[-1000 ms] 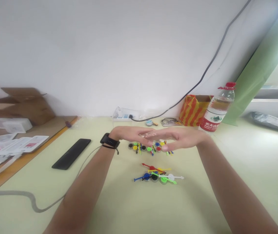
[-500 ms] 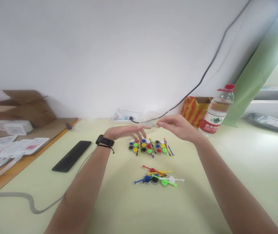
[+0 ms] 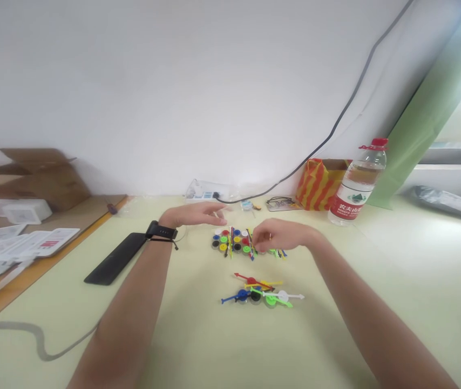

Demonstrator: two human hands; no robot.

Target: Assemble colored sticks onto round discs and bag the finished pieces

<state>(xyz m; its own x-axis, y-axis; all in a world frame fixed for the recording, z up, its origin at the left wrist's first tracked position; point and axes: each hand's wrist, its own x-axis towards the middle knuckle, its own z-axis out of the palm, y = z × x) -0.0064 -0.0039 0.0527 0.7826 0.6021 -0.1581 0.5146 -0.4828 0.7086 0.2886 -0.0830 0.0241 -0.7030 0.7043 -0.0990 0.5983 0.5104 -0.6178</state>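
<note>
My left hand is held flat, palm down, with its fingers stretched out just behind and left of a grid of coloured round discs. It holds nothing that I can make out. My right hand is over the grid's right part, with fingers curled together at the discs and thin arrows there; whatever is between the fingertips is hidden. Slim coloured arrows lie in bundles among the discs. Nearer to me is a loose pile of spinners, with a red arrow, a blue arrow and a white arrow on round bases.
A black slab lies to the left, near a grey cable. Behind are a power strip, glasses, a striped bag and a water bottle. A cardboard box and printed cards occupy the far left.
My hands have moved apart from above the grid. The right came down and toward me onto the discs; the left drew back leftward. The spinner pile looks the same.
</note>
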